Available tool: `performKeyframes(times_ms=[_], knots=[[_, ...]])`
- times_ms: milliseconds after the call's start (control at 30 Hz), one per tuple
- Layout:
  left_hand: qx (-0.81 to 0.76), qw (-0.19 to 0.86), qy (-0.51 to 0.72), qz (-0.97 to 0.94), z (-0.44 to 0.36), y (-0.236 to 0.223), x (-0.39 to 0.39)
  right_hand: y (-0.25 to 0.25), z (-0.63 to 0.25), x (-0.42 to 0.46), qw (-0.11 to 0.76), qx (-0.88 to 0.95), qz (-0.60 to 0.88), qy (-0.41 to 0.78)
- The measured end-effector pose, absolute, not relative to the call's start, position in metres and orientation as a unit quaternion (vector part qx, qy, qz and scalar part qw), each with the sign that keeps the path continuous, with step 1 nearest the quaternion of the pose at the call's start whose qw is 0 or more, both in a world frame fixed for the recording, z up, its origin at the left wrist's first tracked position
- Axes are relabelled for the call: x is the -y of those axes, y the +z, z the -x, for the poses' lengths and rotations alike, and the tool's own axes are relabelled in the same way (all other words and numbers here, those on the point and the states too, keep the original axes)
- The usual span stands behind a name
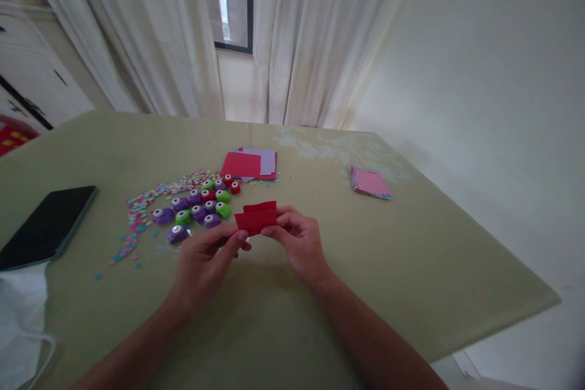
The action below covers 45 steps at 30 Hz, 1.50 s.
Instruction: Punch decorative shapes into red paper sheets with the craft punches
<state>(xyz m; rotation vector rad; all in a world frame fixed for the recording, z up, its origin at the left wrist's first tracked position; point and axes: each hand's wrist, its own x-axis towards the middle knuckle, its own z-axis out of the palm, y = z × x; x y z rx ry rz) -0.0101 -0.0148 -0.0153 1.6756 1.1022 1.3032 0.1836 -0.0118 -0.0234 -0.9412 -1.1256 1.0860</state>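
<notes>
In the head view, the red paper (258, 219) is up at the middle of the worktop (375, 256), between both hands. The left hand (198, 265) pinches its lower left edge between thumb and fingers; the right hand (301, 241) pinches the right end the same way. The paper looks folded or doubled, with its upper layers standing a little apart, so the fold seems made but not pressed flat. Whether its edge carries any cut-outs is too small to tell.

Clockwise around it, larger paper sheets (240, 165) lie in a loose pile at 12 o'clock, and a neat stack of small squares (372, 183), pink on top, sits at 2 o'clock, its edges apparently already patterned. At 10 o'clock, the hole punches (163, 216) stand grouped, in neither hand, beside scattered paper bits (136, 210). Those bits suggest much punching is done; the sheets at 12 o'clock look like remaining stock.
</notes>
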Motion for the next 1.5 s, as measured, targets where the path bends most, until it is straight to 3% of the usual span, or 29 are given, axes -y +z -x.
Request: performKeyframes(times_ms=[267, 567, 1500], knots=[[-0.428, 0.342, 0.529, -0.648, 0.007, -0.021, 0.013, -0.020, -0.174, 0.016, 0.625, 0.422, 0.404, 0.517], [-0.448, 0.454, 0.552, -0.538, 0.000, -0.026, 0.017, -0.022, -0.174, 0.015, 0.634, 0.349, 0.408, 0.557], [-0.400, 0.484, 0.512, -0.586, -0.001, -0.026, 0.013, -0.023, -0.173, 0.013, 0.647, 0.271, 0.393, 0.594]])
